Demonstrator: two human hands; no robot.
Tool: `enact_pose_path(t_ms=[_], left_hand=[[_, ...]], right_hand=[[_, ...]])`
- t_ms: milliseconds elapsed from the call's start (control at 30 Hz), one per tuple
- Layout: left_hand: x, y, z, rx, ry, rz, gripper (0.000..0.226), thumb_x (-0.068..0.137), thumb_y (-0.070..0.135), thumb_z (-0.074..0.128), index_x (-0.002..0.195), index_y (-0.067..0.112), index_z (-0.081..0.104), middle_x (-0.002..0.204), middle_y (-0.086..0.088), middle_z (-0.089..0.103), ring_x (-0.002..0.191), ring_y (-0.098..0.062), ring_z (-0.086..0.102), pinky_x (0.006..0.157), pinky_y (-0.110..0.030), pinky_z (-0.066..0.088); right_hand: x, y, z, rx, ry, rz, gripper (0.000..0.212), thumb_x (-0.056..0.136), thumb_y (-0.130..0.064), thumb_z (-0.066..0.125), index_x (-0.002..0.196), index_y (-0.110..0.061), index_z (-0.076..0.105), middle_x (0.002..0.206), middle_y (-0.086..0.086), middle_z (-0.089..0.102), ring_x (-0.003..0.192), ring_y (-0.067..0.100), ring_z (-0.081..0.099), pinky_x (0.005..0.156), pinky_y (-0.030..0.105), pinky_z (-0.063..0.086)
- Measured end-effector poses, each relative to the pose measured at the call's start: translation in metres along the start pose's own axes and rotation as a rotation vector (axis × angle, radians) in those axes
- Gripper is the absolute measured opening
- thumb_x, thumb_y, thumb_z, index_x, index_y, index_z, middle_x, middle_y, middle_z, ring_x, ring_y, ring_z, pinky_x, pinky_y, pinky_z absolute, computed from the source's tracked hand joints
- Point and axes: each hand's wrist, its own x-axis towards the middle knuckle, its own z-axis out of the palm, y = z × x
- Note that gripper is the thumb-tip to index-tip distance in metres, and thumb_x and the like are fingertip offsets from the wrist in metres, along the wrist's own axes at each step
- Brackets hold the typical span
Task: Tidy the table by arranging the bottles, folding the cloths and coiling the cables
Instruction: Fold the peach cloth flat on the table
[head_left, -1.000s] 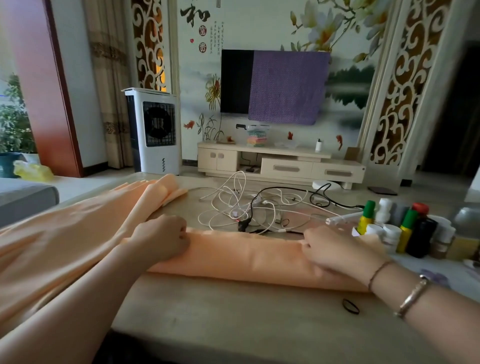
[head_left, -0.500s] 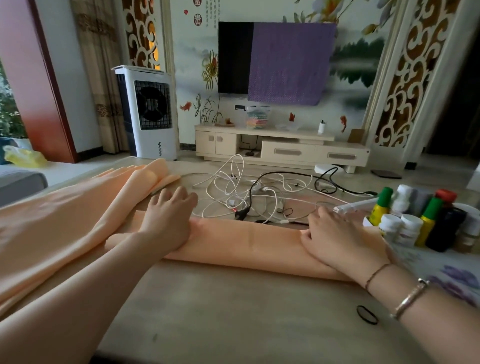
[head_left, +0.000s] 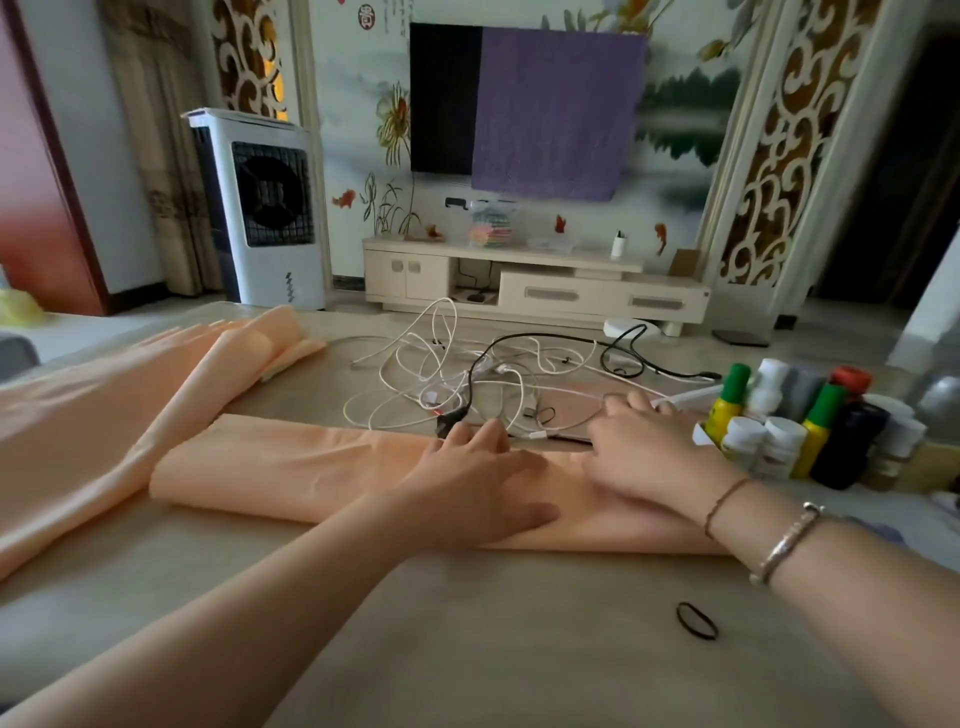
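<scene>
Head view: peach cloth (head_left: 291, 467) lies as a long folded band across the near side of the table (head_left: 519, 649), with its unfolded rest trailing off to the left. Left hand (head_left: 483, 483) lies flat on the band, fingers straight and spread, palm down, holding nothing. Half a second ago it was near the band's left end; it has now slid right and sits just beside the right hand (head_left: 649, 457). Right hand also rests on the cloth, fingers loosely bent, pressing rather than pinching; position roughly unchanged. Tangle of white and black cables (head_left: 467, 374) sits uncoiled just behind the band, touching the fingertips' area. Cluster of bottles (head_left: 800, 421) stands upright at the right end of the band. Black hair tie (head_left: 697, 621) lies on the table near the right forearm.
</scene>
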Motion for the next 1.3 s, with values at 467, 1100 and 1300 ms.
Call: enact_pose_path(t_ms=[467, 1100, 1300], left_hand=[[-0.004, 0.012, 0.004, 0.038, -0.078, -0.046, 0.088, 0.059, 0.096, 0.029, 0.137, 0.056, 0.019, 0.12, 0.007, 0.031, 0.117, -0.025, 0.029, 0.106, -0.044, 0.023], [-0.015, -0.042, -0.045, -1.47, -0.064, -0.537, 0.08, 0.08, 0.078, 0.036, 0.089, 0.004, 0.065, 0.067, -0.01, 0.066, 0.061, -0.023, 0.065, 0.056, -0.026, 0.052], [-0.017, -0.035, -0.034, -0.839, 0.103, -0.589, 0.07, 0.069, 0.04, 0.082, 0.127, 0.015, 0.051, 0.114, -0.005, 0.063, 0.093, -0.02, 0.064, 0.061, -0.026, 0.052]], right_hand=[[0.005, 0.026, -0.073, 0.581, -0.366, 0.022, 0.015, 0.085, -0.026, 0.061, 0.077, -0.015, 0.065, 0.077, 0.003, 0.061, 0.072, 0.021, 0.057, 0.068, 0.031, 0.045], [0.005, -0.055, -0.038, 1.626, -0.66, 0.167, 0.027, 0.099, -0.028, 0.042, 0.086, -0.013, 0.061, 0.072, 0.002, 0.071, 0.056, 0.01, 0.065, 0.057, 0.022, 0.054], [-0.017, -0.074, -0.026, 1.645, -0.106, 0.172, 0.019, 0.095, 0.002, 0.04, 0.094, -0.006, 0.057, 0.083, 0.015, 0.072, 0.07, 0.02, 0.068, 0.062, 0.03, 0.058]])
